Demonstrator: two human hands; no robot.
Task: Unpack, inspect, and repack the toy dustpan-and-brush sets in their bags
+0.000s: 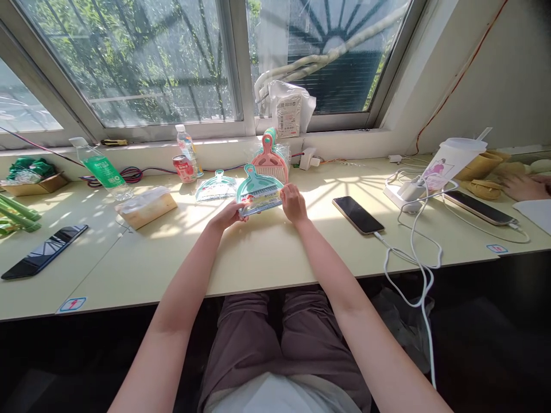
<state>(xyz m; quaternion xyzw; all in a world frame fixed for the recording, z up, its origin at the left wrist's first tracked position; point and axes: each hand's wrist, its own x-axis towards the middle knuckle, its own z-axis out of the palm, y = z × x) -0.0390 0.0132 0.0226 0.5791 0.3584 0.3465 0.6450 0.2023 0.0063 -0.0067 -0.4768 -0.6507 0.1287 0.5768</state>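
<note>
Between my two hands is a teal mini dustpan and brush set (pixel 257 189) in a clear wrapper with a printed label, tilted above the table. My left hand (pixel 229 215) grips its lower left corner. The right edge is pinched by the fingers of my right hand (pixel 293 202). Just left of it, a second wrapped teal dustpan set (pixel 217 184) lies on the tabletop. Behind stands a stack of pink and teal dustpan sets (pixel 270 156), partly covered by the held one.
On the left are a tissue pack (pixel 147 206), a green-labelled bottle (pixel 103 169), a soda can (pixel 183 168) and a phone (pixel 45 252). To the right, a charging phone (pixel 358 215), white cables (pixel 415 258) and a tall cup (pixel 451 163). Another person's hand (pixel 523 186) rests far right.
</note>
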